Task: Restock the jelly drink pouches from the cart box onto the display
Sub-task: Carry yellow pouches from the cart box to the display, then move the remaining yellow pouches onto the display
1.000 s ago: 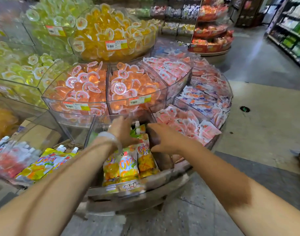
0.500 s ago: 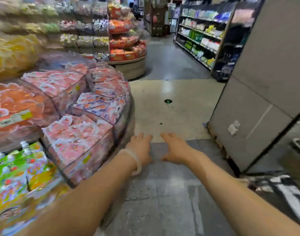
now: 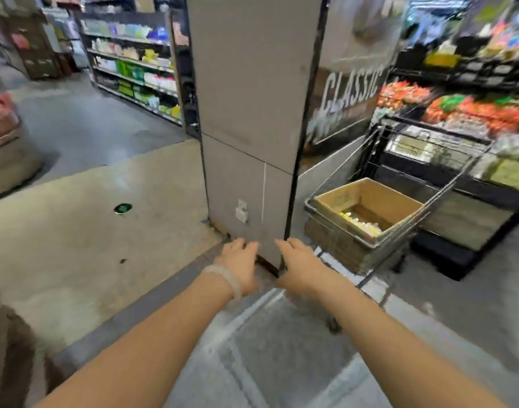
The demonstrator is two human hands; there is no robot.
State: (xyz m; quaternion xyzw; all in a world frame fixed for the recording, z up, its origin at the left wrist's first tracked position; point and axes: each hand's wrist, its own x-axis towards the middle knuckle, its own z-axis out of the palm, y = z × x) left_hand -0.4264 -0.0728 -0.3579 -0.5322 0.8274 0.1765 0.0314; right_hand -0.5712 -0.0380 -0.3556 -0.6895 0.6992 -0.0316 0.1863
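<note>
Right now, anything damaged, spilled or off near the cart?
Nothing spilled. The cardboard box sits level in the cart, open, a few pouches left at the bottom. Only oddity: the pillar base looks chipped and dark at the floor. Both hands are empty.

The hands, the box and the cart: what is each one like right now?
Left hand: open, holding nothing.
Right hand: open, holding nothing.
Brown cardboard box: top open, a few yellow pouches at the bottom.
Wire shopping cart: upright, carrying the box.
White bracelet: on the left wrist.
</note>
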